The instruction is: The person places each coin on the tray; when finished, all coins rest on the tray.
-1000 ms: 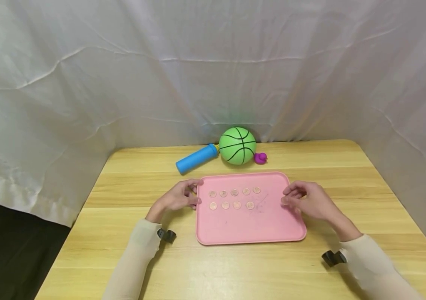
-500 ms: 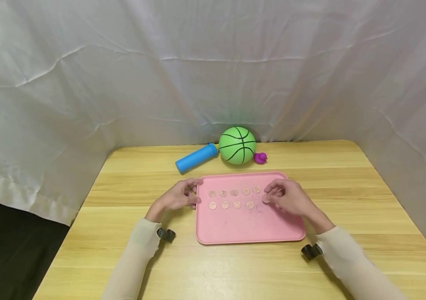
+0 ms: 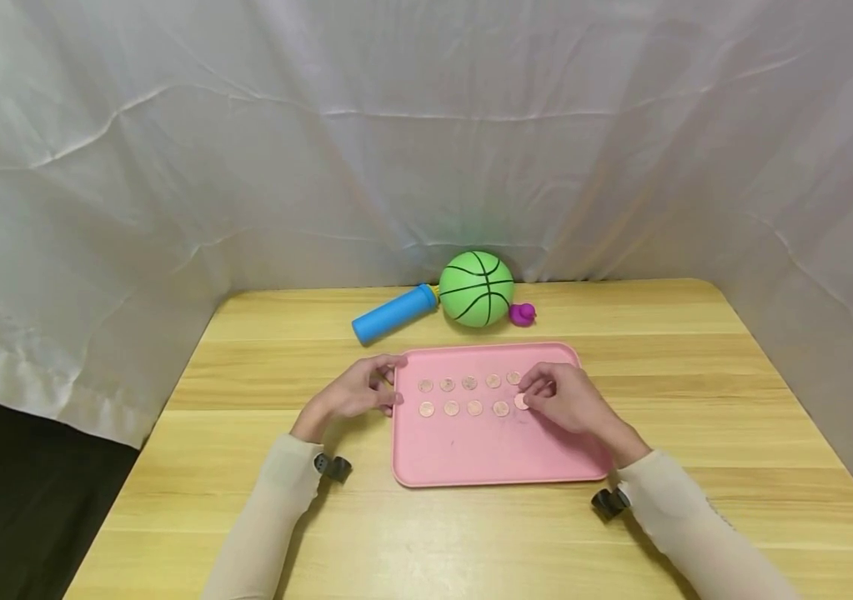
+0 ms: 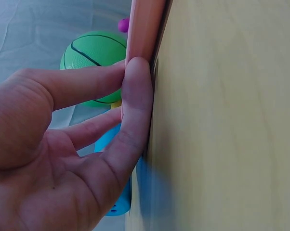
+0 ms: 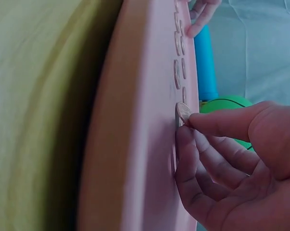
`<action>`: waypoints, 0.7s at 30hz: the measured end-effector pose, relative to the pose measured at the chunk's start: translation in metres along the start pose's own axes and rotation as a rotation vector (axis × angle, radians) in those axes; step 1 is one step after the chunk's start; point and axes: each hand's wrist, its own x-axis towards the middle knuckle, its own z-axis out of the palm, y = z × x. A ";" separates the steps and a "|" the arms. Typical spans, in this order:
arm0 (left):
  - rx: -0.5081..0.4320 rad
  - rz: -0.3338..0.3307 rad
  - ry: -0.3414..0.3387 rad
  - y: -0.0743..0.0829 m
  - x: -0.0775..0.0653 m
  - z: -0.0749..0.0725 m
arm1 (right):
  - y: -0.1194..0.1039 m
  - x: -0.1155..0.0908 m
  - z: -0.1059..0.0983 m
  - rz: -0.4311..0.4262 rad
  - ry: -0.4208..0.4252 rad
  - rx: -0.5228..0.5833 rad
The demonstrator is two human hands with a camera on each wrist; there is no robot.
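On a pink tray (image 3: 479, 454) lie several copper-coloured coins in two rows; one lower-row coin (image 3: 451, 408) sits flat near the middle of its row. My left hand (image 3: 354, 389) grips the tray's left edge, and in the left wrist view the thumb and a finger pinch the rim (image 4: 144, 33). At the right end of the lower row, my right hand (image 3: 564, 398) pinches a coin (image 5: 183, 111) between thumb and forefinger. That coin is tilted, with its lower edge at or close to the tray surface. Fingers partly hide the tray's right side.
Behind the tray stand a green ball (image 3: 476, 289) with black lines, a blue cylindrical pump (image 3: 394, 314) to its left and a small purple rubber duck (image 3: 523, 314) to its right. The wooden table (image 3: 426, 542) ends at pale curtains (image 3: 426, 167).
My right hand has moved left from the tray's right edge to the end of the lower row, carrying a coin. The left hand stays at the tray's left edge.
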 end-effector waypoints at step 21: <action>0.007 -0.002 0.003 0.000 0.001 0.001 | -0.005 -0.008 -0.047 0.115 0.055 -0.002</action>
